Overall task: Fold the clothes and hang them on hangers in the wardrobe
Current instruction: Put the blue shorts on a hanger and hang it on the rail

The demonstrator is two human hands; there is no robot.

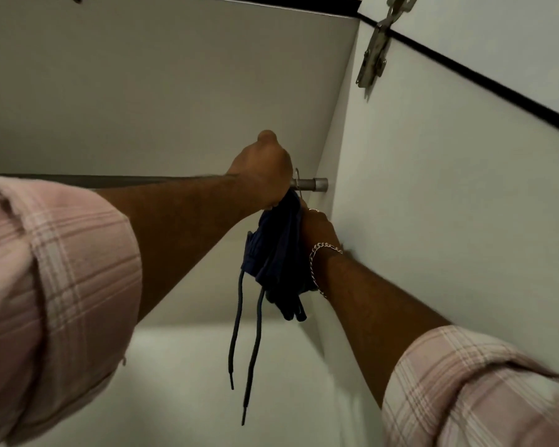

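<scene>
Dark blue matt cloth (279, 246) is gripped below a dull metal rail (310, 183). Smooth matt white panels (449, 188) are seen beside the grip, and a shiny metal hinge (376, 50) above it.

Garment (279, 250): dark navy blue, plain; drawcords (236, 330) darker blue-grey, near-black tips. Rolled sleeves (58, 285): pale pink with white and brownish-mauve plaid lines. Bracelet (317, 262): silver chain. Rail (310, 183): dull grey metal. Wardrobe walls (433, 204): off-white, black edge strip (465, 71). Hinge (376, 50): silver-grey.

left hand (261, 169): raised, fingers curled | right hand (315, 225): raised, fingers hidden
</scene>
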